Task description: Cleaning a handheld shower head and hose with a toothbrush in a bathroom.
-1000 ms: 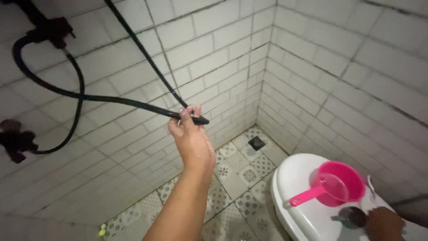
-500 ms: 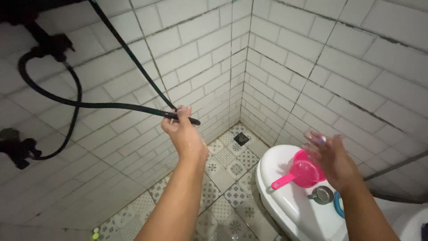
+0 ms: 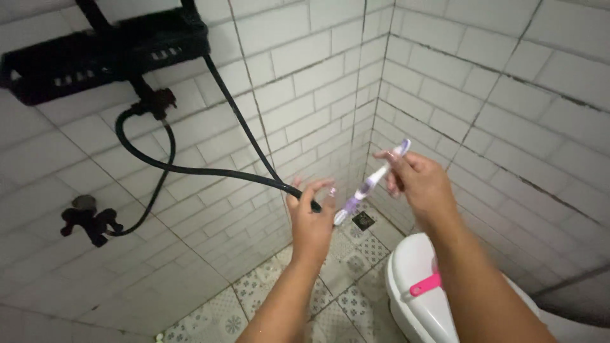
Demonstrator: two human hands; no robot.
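White-tiled shower corner – left hand grips the black hose at centre; right hand pinches a purple-white toothbrush – above patterned floor tiles.

black wall shelf, toilet lid, floor drain

- Walls: white rectangular tiles, brick pattern, dark grout, two walls meeting at a corner right of centre.
- Floor: patterned tiles, pale with grey floral motifs; small dark square drain in the corner.
- Black wire shelf mounted high on the left wall.
- Black tap fitting lower on the left wall, second black valve just under the shelf.
- White toilet cistern lid at lower right, against the right wall.
- Light: dim, cool, no window in view.
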